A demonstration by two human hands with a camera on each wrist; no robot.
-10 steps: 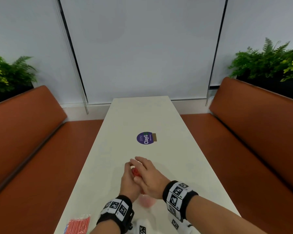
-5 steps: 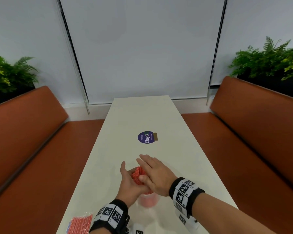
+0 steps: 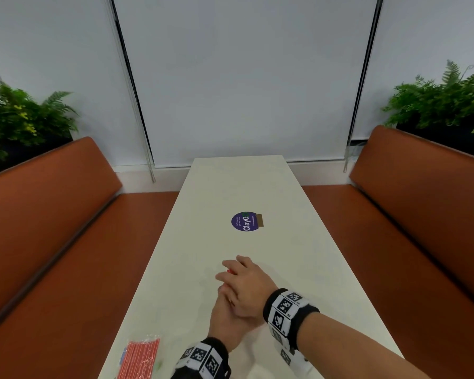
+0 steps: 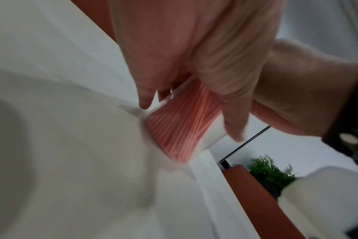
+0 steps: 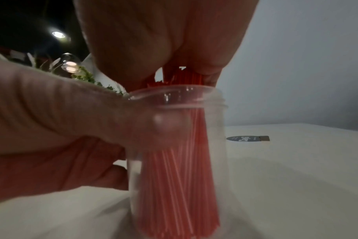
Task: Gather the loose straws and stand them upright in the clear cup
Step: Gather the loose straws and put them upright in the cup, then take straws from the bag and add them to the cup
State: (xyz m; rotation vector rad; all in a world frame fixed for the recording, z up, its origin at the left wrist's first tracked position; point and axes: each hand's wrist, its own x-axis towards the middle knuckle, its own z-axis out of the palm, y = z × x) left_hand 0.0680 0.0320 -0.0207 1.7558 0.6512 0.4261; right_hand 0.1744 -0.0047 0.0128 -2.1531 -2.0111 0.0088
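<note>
Your left hand (image 3: pixel 222 321) curls round the clear cup (image 5: pixel 215 122) on the surface (image 3: pixel 230 192) and your right hand (image 3: pixel 244 291) clasps the straws (image 5: pixel 174 186) standing in it just above its rim; an abrupt release may tilt the bundle and topple the cup.

I see a long white bench (image 3: pixel 230 187) running to pale blinds (image 3: pixel 244 77), rust-brown seats (image 3: pixel 52 214) either side, ferns (image 3: pixel 19 116) behind both backrests.

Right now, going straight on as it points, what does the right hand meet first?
The red straws: the right hand grips their tops above the clear cup. Beyond looks free, depth unclear.
</note>
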